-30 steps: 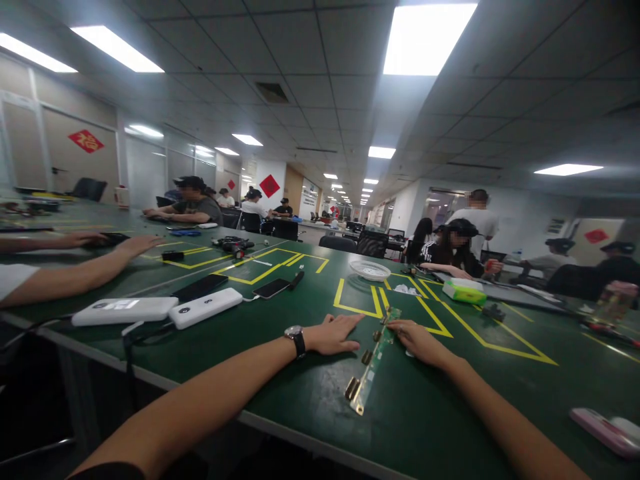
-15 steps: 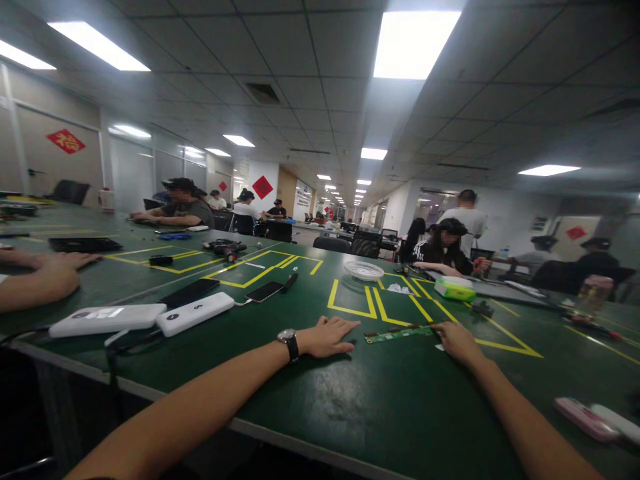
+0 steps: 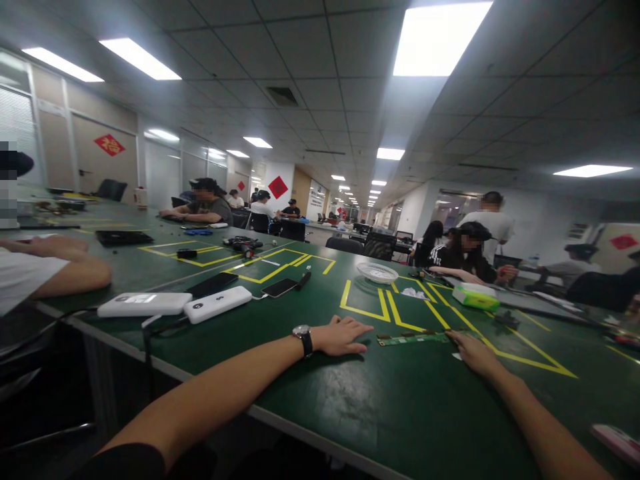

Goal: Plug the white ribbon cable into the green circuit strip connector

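Note:
A long, narrow green circuit board [image 3: 413, 339] lies on the green table [image 3: 350, 407] in front of me. My left hand [image 3: 342, 336] rests on the tabletop just left of the board, fingers stretched out and apart from it, holding nothing. At the board's other end, my right hand [image 3: 473, 351] has its fingertips closed on the edge; the exact grip is partly hidden. A small white scrap [image 3: 457, 357] sits beside those fingers.
Beyond the board are yellow tape outlines [image 3: 365, 315], a white basket [image 3: 377, 272] and a green-and-white box [image 3: 475, 297]. To the left lie white power banks [image 3: 218, 305] and a phone [image 3: 280, 287]. Co-workers sit around, one forearm [image 3: 75, 273] resting at the left edge.
My view has swung a little left, so everything sits farther right in the picture. Both hands keep about the same place relative to the circuit board.

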The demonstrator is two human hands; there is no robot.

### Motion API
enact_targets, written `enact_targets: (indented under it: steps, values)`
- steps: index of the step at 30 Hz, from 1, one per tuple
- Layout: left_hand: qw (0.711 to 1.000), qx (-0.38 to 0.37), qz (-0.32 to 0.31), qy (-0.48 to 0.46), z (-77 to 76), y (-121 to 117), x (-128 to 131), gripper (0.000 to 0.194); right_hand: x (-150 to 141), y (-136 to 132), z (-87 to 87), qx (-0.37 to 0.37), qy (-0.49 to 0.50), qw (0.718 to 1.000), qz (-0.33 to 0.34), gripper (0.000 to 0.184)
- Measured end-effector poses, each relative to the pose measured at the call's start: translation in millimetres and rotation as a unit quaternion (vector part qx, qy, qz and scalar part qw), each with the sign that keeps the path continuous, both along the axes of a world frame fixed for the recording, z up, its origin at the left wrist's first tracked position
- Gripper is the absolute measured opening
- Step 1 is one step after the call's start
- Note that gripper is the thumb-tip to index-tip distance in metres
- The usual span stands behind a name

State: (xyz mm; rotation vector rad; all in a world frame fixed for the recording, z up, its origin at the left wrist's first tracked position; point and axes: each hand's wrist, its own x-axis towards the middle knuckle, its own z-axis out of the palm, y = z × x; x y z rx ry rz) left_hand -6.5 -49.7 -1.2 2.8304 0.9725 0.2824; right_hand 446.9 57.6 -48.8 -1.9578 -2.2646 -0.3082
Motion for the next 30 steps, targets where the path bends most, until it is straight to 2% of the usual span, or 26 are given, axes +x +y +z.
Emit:
enact_targets:
  steps: [10, 19, 30]
  values:
    - [1.0, -0.002, -0.005, 0.009, 2.3, -1, 1, 0.061, 1, 3, -2.6, -0.016, 0.004, 1.0, -0.002, 0.058]
    - [1.0, -0.006, -0.013, 0.008, 3.0, -1, 1, 0.059, -5, -5, 5.5, -0.045, 0.027, 0.999, -0.014, 0.057]
    - [1.0, 0.0, -0.015, 0.018, 1.4, 1, 0, 0.058, 1, -7, 3.1, -0.036, 0.038, 0.999, 0.016, 0.054]
